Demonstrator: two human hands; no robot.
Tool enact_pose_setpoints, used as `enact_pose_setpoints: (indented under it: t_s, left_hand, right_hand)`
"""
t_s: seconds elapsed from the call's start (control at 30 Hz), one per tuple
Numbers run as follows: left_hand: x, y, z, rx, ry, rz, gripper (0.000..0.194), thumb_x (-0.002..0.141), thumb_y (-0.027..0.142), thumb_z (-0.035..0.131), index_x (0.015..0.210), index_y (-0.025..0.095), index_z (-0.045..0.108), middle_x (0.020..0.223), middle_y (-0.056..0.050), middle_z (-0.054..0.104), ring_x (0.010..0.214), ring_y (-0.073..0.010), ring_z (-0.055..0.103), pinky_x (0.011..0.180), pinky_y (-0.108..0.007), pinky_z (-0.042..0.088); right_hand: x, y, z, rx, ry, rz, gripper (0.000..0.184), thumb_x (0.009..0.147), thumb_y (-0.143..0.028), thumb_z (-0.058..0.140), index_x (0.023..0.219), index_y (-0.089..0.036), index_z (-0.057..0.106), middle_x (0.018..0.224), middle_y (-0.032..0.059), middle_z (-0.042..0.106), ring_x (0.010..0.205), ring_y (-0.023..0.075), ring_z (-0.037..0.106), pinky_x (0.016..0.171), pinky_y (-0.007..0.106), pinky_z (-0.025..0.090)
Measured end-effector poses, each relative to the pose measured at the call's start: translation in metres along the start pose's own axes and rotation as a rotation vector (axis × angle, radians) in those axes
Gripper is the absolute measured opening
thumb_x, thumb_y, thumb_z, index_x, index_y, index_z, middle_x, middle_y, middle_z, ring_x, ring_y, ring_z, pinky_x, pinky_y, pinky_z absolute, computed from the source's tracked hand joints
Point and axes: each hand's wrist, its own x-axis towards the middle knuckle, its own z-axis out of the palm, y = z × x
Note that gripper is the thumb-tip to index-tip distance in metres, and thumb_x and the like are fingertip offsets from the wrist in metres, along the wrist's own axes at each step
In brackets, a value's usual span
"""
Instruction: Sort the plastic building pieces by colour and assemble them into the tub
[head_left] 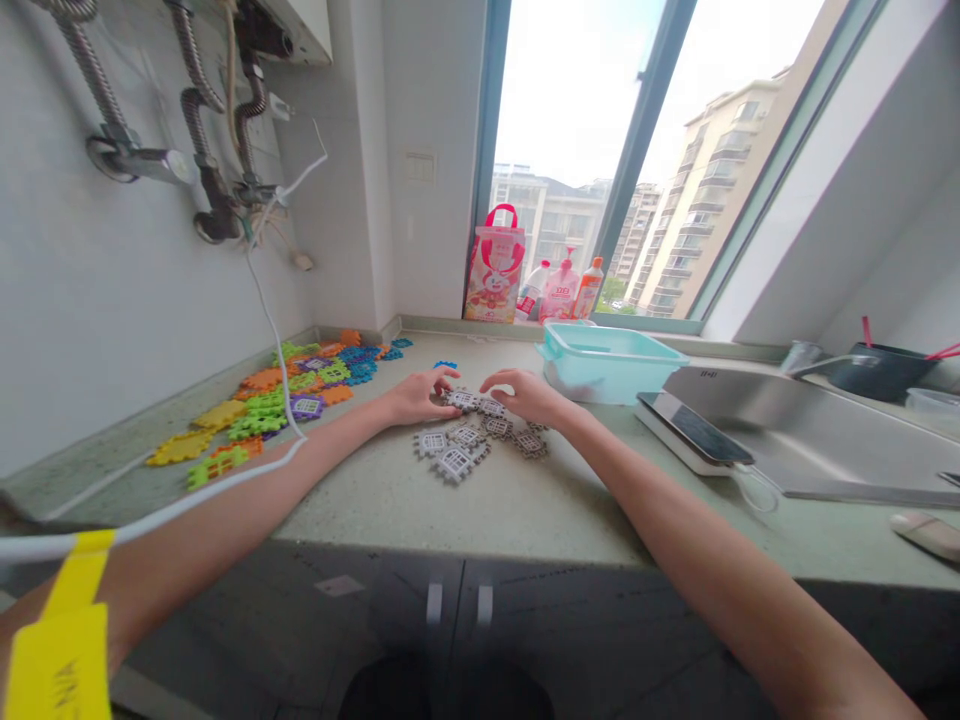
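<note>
Grey interlocking plastic tiles with window-shaped cutouts lie in a loose cluster on the countertop (360,510). My left hand (420,397) is at the cluster's far left, thumb and fingers closed around the edge of a grey tile (463,400). From the right comes my right hand (525,396), fingers curved and apart. Its fingertips are over another grey tile (493,408), and I cannot tell whether they touch it. Closer to me lies a separate grey tile (454,462). Behind my left hand is a small blue tile (445,365).
Green, orange, yellow, blue and purple tiles (262,412) are piled along the left wall. A white cable (259,300) hangs across my left forearm. At right are a turquoise tub (615,370), a phone (697,430) on a white box and a steel sink (810,450). Bottles (559,292) line the windowsill.
</note>
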Motion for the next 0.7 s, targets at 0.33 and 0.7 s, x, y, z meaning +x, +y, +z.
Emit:
enact_pose_setpoints:
  t_s: [0.33, 0.7]
  left_hand:
    - [0.000, -0.005, 0.001, 0.033, -0.007, -0.020, 0.082, 0.076, 0.063, 0.078, 0.141, 0.018, 0.056, 0.117, -0.011, 0.072, 0.099, -0.0259, 0.069, 0.088, -0.037, 0.053]
    - [0.003, -0.008, 0.006, 0.023, -0.003, 0.005, 0.087, 0.077, 0.059, 0.078, 0.149, 0.018, 0.050, 0.116, -0.010, 0.072, 0.100, -0.0260, 0.070, 0.088, -0.036, 0.054]
  right_hand:
    - [-0.015, 0.038, -0.016, -0.140, -0.108, 0.185, 0.021, 0.087, -0.039, 0.078, 0.098, -0.021, 0.081, 0.108, 0.0098, 0.080, 0.103, 0.0275, 0.073, 0.095, 0.036, 0.053]
    - [0.000, 0.003, -0.003, 0.052, 0.332, 0.043, 0.025, 0.093, -0.042, 0.074, 0.111, -0.024, 0.075, 0.108, 0.0054, 0.078, 0.100, 0.0216, 0.071, 0.086, 0.034, 0.054]
